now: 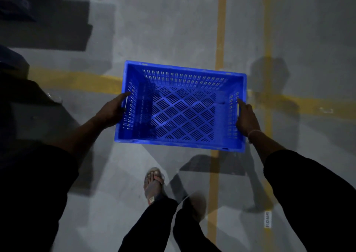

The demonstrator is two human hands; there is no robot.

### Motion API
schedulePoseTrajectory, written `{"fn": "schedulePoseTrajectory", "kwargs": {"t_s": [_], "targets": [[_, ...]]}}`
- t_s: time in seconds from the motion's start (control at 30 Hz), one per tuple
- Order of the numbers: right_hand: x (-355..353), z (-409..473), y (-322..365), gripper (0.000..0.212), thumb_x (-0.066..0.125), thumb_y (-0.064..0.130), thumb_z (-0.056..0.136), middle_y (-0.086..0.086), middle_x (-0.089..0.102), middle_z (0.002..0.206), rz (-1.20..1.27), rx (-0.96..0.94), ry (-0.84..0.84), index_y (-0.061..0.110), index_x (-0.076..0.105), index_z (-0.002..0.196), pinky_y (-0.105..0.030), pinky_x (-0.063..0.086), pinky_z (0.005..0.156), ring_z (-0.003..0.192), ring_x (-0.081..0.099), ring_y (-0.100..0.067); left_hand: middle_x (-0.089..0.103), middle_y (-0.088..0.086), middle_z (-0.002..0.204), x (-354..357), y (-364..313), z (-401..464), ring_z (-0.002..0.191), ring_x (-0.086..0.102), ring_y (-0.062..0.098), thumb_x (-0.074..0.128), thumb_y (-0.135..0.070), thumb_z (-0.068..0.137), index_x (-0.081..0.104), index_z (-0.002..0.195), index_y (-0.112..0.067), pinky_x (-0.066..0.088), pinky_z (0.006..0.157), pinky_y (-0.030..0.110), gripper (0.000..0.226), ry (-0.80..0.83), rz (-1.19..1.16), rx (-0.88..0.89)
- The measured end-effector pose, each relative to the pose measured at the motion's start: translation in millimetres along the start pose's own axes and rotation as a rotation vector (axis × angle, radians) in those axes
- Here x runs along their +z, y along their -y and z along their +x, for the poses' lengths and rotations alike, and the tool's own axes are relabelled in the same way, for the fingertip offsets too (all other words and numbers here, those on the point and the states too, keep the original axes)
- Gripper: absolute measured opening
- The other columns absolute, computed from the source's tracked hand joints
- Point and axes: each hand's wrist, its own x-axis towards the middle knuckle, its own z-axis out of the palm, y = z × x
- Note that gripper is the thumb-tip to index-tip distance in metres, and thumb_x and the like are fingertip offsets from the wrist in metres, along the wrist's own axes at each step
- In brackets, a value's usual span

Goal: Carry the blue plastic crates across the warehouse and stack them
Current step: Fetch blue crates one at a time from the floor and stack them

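An empty blue plastic crate (181,105) with slotted walls and a diamond-patterned perforated floor hangs level in front of me, above the concrete floor. My left hand (113,109) grips its left short wall at the handle slot, thumb lying along the rim. My right hand (245,117) grips the right short wall in the same way, a bracelet on its wrist. Both forearms reach out from dark sleeves. The fingers under the crate's rims are hidden.
Grey concrete floor (163,30) carries yellow painted lines (220,40) crossing under the crate. My sandalled foot (154,182) steps forward below it. Dark, dim shapes (15,7), possibly stacked goods, stand at the left edge. A small white label (268,219) lies on the floor at lower right.
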Motion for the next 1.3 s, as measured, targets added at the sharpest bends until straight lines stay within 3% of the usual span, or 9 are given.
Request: {"fn": "schedulePoseTrajectory", "kwargs": {"t_s": [0.13, 0.23, 0.37, 0.53, 0.63, 0.8, 1.07, 1.17, 1.3], "targets": [[15, -12, 5, 0.092, 0.055, 0.004, 0.085, -0.008, -0.016, 0.162, -0.037, -0.036, -0.019, 0.029, 0.003, 0.157, -0.05, 0.044, 0.096, 0.144, 0.021, -0.043, 0.005, 0.026, 0.166, 27, -21, 0, 0.15, 0.018, 0.045, 0.044, -0.052, 0.101, 0.008, 0.16, -0.029, 0.019, 0.12, 0.058, 0.073, -0.229, 0.248, 0.026], [37, -16, 6, 0.093, 0.057, 0.029, 0.079, -0.025, -0.017, 0.159, -0.248, -0.131, -0.112, 0.007, 0.008, 0.156, -0.055, 0.016, 0.118, 0.147, -0.011, -0.047, -0.009, 0.036, 0.161, 48, -27, 1, 0.15, -0.009, 0.052, 0.048, -0.01, 0.09, -0.01, 0.16, -0.02, 0.009, 0.12, 0.064, 0.092, -0.262, 0.34, 0.137], [55, -17, -2, 0.09, 0.049, 0.045, 0.082, -0.026, -0.011, 0.16, -0.269, -0.154, -0.252, 0.002, 0.014, 0.154, -0.054, 0.019, 0.116, 0.148, -0.011, -0.043, -0.003, 0.036, 0.162, 64, -9, 3, 0.152, -0.007, 0.05, 0.047, -0.01, 0.089, 0.014, 0.159, 0.001, 0.009, 0.123, 0.061, 0.078, -0.334, 0.366, 0.148], [62, -13, -9, 0.085, 0.045, 0.048, 0.091, -0.028, -0.008, 0.16, -0.231, -0.249, -0.374, 0.001, 0.014, 0.154, -0.053, 0.018, 0.118, 0.149, -0.01, -0.042, -0.004, 0.031, 0.164, 70, -4, 11, 0.153, -0.009, 0.046, 0.047, -0.025, 0.089, 0.012, 0.159, 0.001, 0.007, 0.122, 0.063, 0.082, -0.351, 0.42, 0.209], [50, -9, -14, 0.093, 0.046, 0.056, 0.088, -0.03, -0.01, 0.159, -0.203, -0.293, -0.227, 0.0, 0.014, 0.154, -0.057, 0.012, 0.117, 0.147, -0.01, -0.048, -0.004, 0.027, 0.166, 58, -9, 9, 0.153, -0.009, 0.044, 0.053, -0.044, 0.083, 0.01, 0.159, 0.0, 0.007, 0.117, 0.069, 0.098, -0.148, 0.425, 0.121], [-13, -14, -1, 0.108, 0.064, 0.059, 0.084, -0.012, -0.017, 0.163, -0.132, -0.039, 0.179, 0.017, -0.003, 0.157, -0.059, 0.007, 0.118, 0.149, -0.016, -0.035, -0.014, 0.017, 0.167, 10, -51, 0, 0.155, -0.012, 0.033, 0.046, -0.066, 0.086, -0.009, 0.16, -0.01, -0.009, 0.119, 0.063, 0.108, 0.089, 0.33, -0.059], [-128, -175, 54, 0.113, 0.069, 0.062, 0.078, -0.01, -0.012, 0.164, 0.108, 0.11, 0.137, 0.019, 0.002, 0.157, -0.05, 0.001, 0.121, 0.149, -0.015, -0.032, -0.016, 0.012, 0.167, -63, -192, -120, 0.154, -0.014, 0.034, 0.036, -0.096, 0.053, -0.007, 0.161, -0.012, 0.003, 0.123, 0.056, 0.142, 0.253, 0.151, 0.087], [-162, -245, 64, 0.11, 0.069, 0.06, 0.079, -0.011, -0.009, 0.164, 0.188, 0.133, 0.075, 0.016, 0.004, 0.157, -0.047, 0.001, 0.122, 0.15, -0.013, -0.032, -0.02, 0.008, 0.167, -82, -237, -177, 0.155, -0.008, 0.028, 0.066, -0.064, 0.084, -0.007, 0.161, -0.016, 0.012, 0.125, 0.051, 0.117, 0.3, 0.098, 0.179], [-183, -341, 71, 0.111, 0.068, 0.062, 0.078, -0.01, -0.007, 0.164, 0.31, 0.19, -0.016, 0.017, 0.005, 0.157, -0.045, 0.001, 0.122, 0.15, -0.012, -0.03, -0.02, 0.003, 0.167, -86, -280, -232, 0.146, -0.004, 0.005, 0.066, -0.041, 0.095, -0.006, 0.162, -0.024, 0.017, 0.12, 0.035, 0.099, 0.349, 0.084, 0.323]]}}
